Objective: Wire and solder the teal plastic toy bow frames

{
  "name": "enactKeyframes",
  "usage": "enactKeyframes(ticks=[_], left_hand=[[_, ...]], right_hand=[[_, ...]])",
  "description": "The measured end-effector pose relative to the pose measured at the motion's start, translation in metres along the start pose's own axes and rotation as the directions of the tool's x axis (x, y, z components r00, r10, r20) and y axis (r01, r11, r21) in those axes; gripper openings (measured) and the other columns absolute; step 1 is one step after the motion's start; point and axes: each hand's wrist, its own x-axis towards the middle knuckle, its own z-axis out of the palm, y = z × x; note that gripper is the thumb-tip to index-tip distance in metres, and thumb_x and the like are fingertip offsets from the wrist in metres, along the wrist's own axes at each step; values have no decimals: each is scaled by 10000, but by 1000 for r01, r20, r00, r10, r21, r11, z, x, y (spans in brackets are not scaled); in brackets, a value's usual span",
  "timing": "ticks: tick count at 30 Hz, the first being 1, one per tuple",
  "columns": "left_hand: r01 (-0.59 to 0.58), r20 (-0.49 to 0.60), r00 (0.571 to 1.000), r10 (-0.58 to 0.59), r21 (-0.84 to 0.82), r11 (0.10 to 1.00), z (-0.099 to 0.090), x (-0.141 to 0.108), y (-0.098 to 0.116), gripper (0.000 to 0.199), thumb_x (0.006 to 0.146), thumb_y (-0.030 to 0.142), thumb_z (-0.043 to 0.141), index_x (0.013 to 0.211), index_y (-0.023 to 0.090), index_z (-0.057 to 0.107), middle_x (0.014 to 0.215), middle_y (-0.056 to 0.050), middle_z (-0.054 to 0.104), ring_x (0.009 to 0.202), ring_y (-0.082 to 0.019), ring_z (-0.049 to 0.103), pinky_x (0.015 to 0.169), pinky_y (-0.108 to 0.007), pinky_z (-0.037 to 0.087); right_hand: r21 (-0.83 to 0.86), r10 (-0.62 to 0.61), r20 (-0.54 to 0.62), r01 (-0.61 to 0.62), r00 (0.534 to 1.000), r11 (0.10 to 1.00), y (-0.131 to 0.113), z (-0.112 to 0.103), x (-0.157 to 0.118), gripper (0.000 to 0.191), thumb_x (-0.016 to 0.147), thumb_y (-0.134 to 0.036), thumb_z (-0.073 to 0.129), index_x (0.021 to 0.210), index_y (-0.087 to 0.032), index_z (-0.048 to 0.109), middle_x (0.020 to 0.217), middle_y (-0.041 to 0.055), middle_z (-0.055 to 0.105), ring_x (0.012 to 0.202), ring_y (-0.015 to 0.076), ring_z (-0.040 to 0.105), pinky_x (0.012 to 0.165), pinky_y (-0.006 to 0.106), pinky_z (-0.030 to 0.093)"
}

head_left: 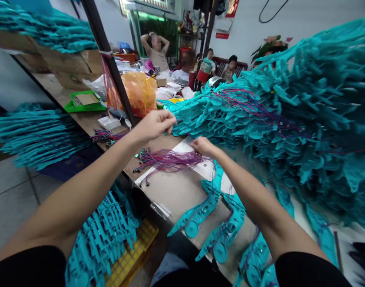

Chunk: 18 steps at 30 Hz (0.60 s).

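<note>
Evidently, left fingers (pixel 168 118) and right fingers (pixel 196 144) curl together, anything held unclear.

Four piles of teal plastic parts (pixel 308 131), two tabletop bundles of red-purple wires (pixel 176 160), one bright-green plastic tray (pixel 88 108), one orange plastic bag (pixel 139 92)

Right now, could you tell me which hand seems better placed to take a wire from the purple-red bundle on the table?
Probably the right hand: it appears close to one end of the bundle, while the left hand looks farther off, near the teal pile.
</note>
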Motion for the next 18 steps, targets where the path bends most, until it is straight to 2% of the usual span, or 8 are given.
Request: enactKeyframes(ticks=[2, 5, 8, 12, 14, 16, 18], left_hand=[[45, 64, 997, -47, 45, 998, 14, 0, -6, 161, 832, 233, 519, 691, 157, 534, 524, 29, 530, 481, -83, 450, 506, -205, 342], [86, 15, 996, -87, 38, 996, 21, -1, -10, 175, 826, 266, 514, 682, 167, 518, 524, 33, 519, 476, -88, 437, 501, -212, 330], [59, -68, 996, -58, 17, 998, 11, -2, -2, 198, 843, 308, 529, 695, 176, 524, 548, 26, 531, 480, -89, 427, 493, -215, 330], [-3, -114, 993, -1, -34, 999, -3, -3, 22, 201, 876, 329, 551, 738, 183, 542, 560, 33, 526, 469, -74, 401, 467, -207, 302], [-31, -107, 994, 25, -57, 998, -3, -4, 39, 198, 887, 324, 557, 750, 181, 548, 570, 32, 530, 475, -65, 396, 455, -197, 279], [-63, -87, 995, 54, -96, 993, 3, -4, 59, 196, 883, 328, 571, 756, 180, 552, 565, 33, 531, 453, -56, 374, 434, -192, 250], [-93, -58, 995, 85, -149, 984, 13, -2, 80, 191, 865, 349, 597, 768, 189, 557, 557, 39, 528, 417, -49, 346, 410, -190, 227]], right_hand=[[55, 23, -14, -22, 1000, 998, 7, 13, 2, 305, 871, -445, 588, 815, -147, 621, 504, -13, 600, 485, 110, 581, 542, 212, 488], [241, 52, -36, -42, 998, 970, 11, 22, 4, 266, 874, -421, 599, 812, -163, 592, 521, -10, 619, 514, 112, 608, 578, 233, 529], [380, 31, -79, 2, 996, 925, 4, 16, 0, 218, 881, -387, 609, 831, -178, 568, 603, 1, 664, 592, 123, 650, 622, 251, 553], [529, -23, -120, 84, 992, 844, -14, -2, -18, 184, 892, -352, 587, 840, -175, 592, 688, 20, 685, 683, 146, 671, 677, 289, 559], [498, -118, -209, 209, 971, 842, -24, -14, -33, 202, 877, -378, 593, 854, -181, 631, 741, 18, 687, 768, 155, 667, 755, 308, 547], [355, -245, -303, 348, 921, 868, -34, -27, -54, 185, 826, -360, 650, 806, -177, 669, 851, 28, 694, 922, 168, 644, 878, 306, 498], [234, -332, -314, 412, 889, 881, -41, -45, -84, 177, 785, -320, 680, 701, -165, 662, 1001, 47, 689, 1092, 180, 585, 983, 290, 424]])
